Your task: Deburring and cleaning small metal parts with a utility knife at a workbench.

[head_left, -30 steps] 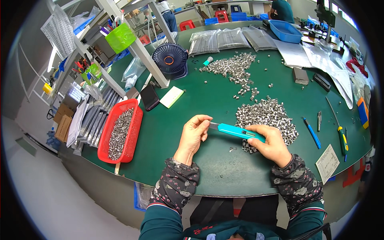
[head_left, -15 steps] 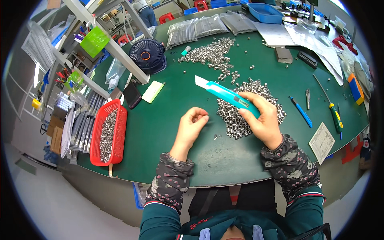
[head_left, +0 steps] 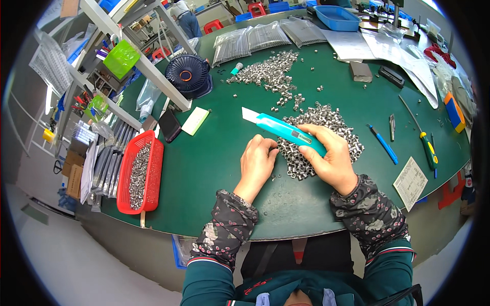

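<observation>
My right hand (head_left: 334, 159) is closed around a turquoise utility knife (head_left: 291, 133). Its wide pale blade sticks out toward the left, above the table. Beneath the knife and hand spreads a heap of small silvery metal rings (head_left: 326, 120), partly covered by them. My left hand (head_left: 259, 162) is at the heap's left edge, fingers curled in and thumb against the fingertips. What those fingers hold, if anything, is hidden. Farther back lies a second, looser spread of similar metal rings (head_left: 268, 69).
A red basket (head_left: 154, 176) of small metal parts stands at the left, near a phone (head_left: 169, 124) and a dark fan (head_left: 188, 75). To the right lie a blue pen-like tool (head_left: 384, 144), a screwdriver (head_left: 427, 151) and a paper slip (head_left: 410, 183). Filled plastic bags (head_left: 268, 36) line the back.
My left hand has moved right and slightly forward, to the heap's edge. The knife has shifted a little left and down, with my right hand still around it.
</observation>
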Motion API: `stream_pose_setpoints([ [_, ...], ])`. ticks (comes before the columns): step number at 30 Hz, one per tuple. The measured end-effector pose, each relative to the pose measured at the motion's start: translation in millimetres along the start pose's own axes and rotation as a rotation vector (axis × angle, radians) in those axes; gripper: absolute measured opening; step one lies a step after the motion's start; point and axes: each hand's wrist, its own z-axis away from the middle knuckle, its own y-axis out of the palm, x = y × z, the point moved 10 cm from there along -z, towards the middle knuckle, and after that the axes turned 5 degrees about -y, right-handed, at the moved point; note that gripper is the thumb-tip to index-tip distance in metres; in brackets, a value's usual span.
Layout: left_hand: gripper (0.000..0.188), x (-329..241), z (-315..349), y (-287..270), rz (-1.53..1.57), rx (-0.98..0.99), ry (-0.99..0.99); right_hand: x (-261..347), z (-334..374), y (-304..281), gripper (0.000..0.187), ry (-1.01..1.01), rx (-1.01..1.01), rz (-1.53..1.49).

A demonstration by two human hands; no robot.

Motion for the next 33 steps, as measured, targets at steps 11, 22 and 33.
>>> stream_pose_setpoints([
  [11,0.007,70,7,-13,1.575,0.196,-0.522,-9,9,18,0.031,0.075,0.161,0.033],
  [22,0.017,69,3,-17,1.681,0.222,-0.427,-21,17,39,0.029,0.233,0.345,-0.122],
  [33,0.014,68,3,-11,1.663,0.235,-0.420,-23,19,41,0.030,0.200,0.359,-0.084],
])
